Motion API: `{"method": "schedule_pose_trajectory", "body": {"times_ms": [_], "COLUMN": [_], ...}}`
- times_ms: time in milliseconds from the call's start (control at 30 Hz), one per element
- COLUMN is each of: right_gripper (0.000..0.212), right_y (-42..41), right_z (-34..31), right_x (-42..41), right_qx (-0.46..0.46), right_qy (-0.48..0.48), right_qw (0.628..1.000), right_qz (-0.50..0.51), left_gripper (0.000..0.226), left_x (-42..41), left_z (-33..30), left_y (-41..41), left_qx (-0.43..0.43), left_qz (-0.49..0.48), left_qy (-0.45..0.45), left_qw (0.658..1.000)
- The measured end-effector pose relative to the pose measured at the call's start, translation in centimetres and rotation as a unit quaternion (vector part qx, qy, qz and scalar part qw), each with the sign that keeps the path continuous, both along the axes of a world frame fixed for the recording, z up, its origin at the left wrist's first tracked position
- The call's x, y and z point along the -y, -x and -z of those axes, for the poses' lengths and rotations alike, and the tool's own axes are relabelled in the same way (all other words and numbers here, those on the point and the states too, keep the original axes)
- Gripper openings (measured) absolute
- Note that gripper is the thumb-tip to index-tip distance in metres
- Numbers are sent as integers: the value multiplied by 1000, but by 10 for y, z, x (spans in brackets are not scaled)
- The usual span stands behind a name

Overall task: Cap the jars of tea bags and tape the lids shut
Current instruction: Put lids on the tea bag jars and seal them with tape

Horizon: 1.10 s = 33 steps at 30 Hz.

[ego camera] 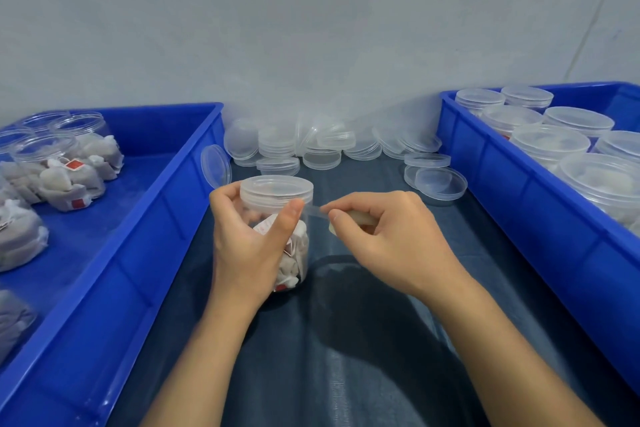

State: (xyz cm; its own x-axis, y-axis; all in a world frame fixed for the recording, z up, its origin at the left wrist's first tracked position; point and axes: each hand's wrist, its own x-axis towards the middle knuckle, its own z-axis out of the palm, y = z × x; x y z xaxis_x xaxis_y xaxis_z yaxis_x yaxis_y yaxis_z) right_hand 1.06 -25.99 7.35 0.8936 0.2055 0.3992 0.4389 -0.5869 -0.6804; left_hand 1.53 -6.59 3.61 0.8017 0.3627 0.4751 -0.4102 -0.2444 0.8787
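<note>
mid-frame, left hand (249,246) grips the capped jar (284,236), thumb on tape (313,211); right hand (384,239) pinches the tape roll (349,220).

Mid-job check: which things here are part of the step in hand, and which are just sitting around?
In use:
- left hand gripping capped jar
- right hand pulling tape strip from a small roll

Lying about:
- spare lids
- left bin, uncapped jars
- right bin, capped jars
</note>
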Motion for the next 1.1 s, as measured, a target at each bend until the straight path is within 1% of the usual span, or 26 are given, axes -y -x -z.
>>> {"method": "schedule_pose_trajectory", "body": {"times_ms": [100, 267, 367, 467, 533, 600, 700, 733, 833, 967, 1100], "right_gripper": [18, 20, 30, 43, 44, 42, 40, 39, 38, 43, 45], "right_y": [2, -1, -3, -7, -9, -10, -10, -11, -12, -12, -10], "right_z": [2, 5, 7, 8, 8, 8, 9, 9, 10, 11, 10], "right_x": [-4, -3, -2, 0, 1, 2, 1, -1, -4, -4, -6], "right_qx": [72, 121, 182, 209, 238, 261, 269, 268, 262, 254, 254], "right_qy": [39, 59, 97, 137, 154, 160, 170, 174, 177, 191, 185], "right_qw": [996, 989, 972, 958, 948, 943, 940, 939, 939, 935, 936], "right_qz": [25, 61, 109, 143, 144, 132, 126, 128, 136, 156, 158], "left_gripper": [57, 53, 54, 51, 50, 53, 69, 71, 69, 59, 67], "left_x": [1, 3, 3, 1, 0, 0, -1, -2, -1, 2, 7], "left_z": [-3, -4, -4, -3, -2, -2, -2, -1, -1, -5, -9], "left_y": [4, 8, 8, 9, 10, 9, 9, 9, 10, 11, 14], "left_qx": [-4, -24, -26, -19, -19, -21, -29, -30, -46, -81, -112], "left_qz": [1, 44, 78, 105, 116, 124, 123, 122, 123, 126, 138], "left_qy": [-1, -13, -8, -2, 1, 16, 38, 42, 64, 86, 127], "left_qw": [1000, 999, 997, 994, 993, 992, 991, 991, 989, 985, 976]}}
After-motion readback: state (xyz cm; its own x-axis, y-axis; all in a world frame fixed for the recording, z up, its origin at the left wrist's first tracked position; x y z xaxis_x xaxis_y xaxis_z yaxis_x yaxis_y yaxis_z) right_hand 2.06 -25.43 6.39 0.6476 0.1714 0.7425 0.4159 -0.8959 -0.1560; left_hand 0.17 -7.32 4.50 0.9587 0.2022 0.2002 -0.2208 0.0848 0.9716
